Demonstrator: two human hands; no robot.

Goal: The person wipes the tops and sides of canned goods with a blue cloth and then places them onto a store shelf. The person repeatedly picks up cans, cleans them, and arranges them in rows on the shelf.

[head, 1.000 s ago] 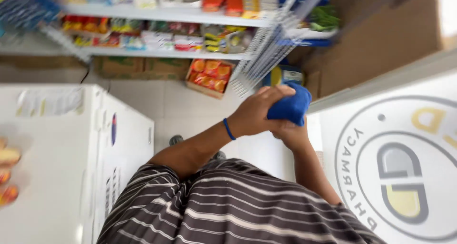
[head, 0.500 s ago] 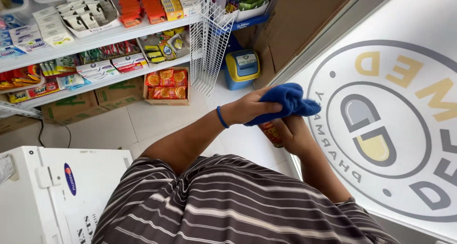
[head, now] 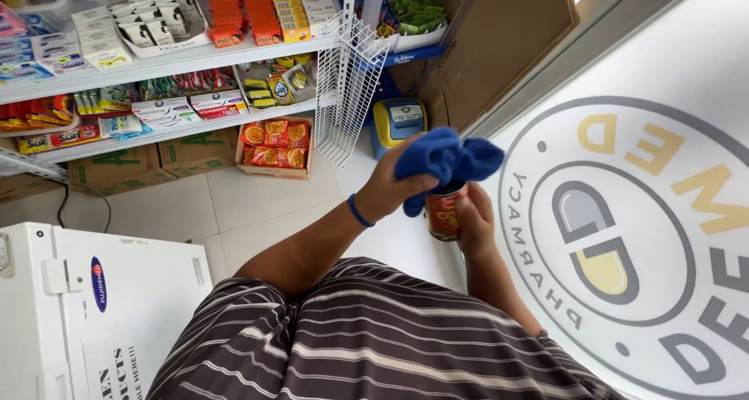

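My left hand (head: 394, 188), with a blue band on its wrist, grips a bunched blue cloth (head: 446, 162) and presses it onto the top of a red can (head: 445, 213). My right hand (head: 476, 222) wraps around the can from the right side and holds it upright in front of my striped shirt. The can's top is hidden under the cloth.
Shop shelves (head: 179, 61) with packets and boxes run along the back, with cardboard boxes (head: 121, 170) on the tiled floor beneath. A white wire rack (head: 347, 88) hangs by a blue and yellow scale (head: 398, 119). A white freezer (head: 94, 306) stands at the left; a glass wall with a round logo (head: 624, 236) is at the right.
The view has tilted down and swung, so the shelves sit higher. Both hands have stayed together on the can, and the cloth has shifted over its top.
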